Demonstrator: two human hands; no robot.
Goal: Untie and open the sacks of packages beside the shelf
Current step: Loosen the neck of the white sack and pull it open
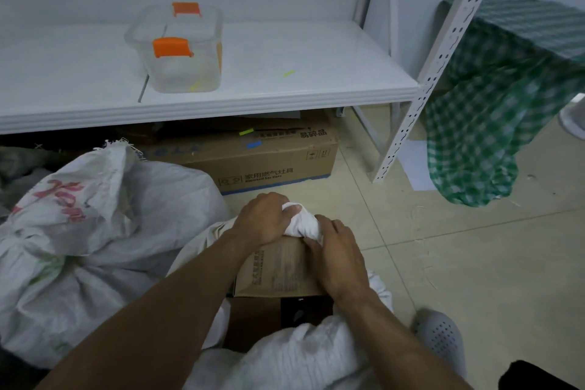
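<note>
Head view, single entry.

- **Near sack** (300,355): white woven, lying on the tiled floor (474,263) in front of the shelf, close to the person. A printed cardboard box (275,272) showed through a gap in the fabric, with a darker package below it.
- **Bunched neck** (300,223): a twisted wad of the near sack's fabric at the far end of that box. No cord or knot could be made out in it.
- **Left hand** (262,218): clenched over the bunched neck from the left, thumb pressed into the wad.
- **Right hand** (338,256): fingers curled on the bunched neck from the right, palm resting on the box top.
- **Second sack** (95,231): white woven with red print, just left of the near sack and touching it. Its frayed mouth (117,149) stood up slack, and no hand was on it.
- **Shelf board** (269,95): white, carrying a clear lidded container with orange latches (180,51).
- **Carton** (272,158): brown, printed, on the floor under the shelf board.
- **Green checked cloth** (493,104): draped over something to the right of the perforated upright (427,82).
- **Grey perforated shoe** (443,339): at the lower right.

Progress, as judged: the near sack looked partly opened, with packages exposed but the neck not yet spread. The second sack's mouth seemed loose, though whether it was fully untied could not be told. Spreading the near sack's neck appeared to be what was left.
</note>
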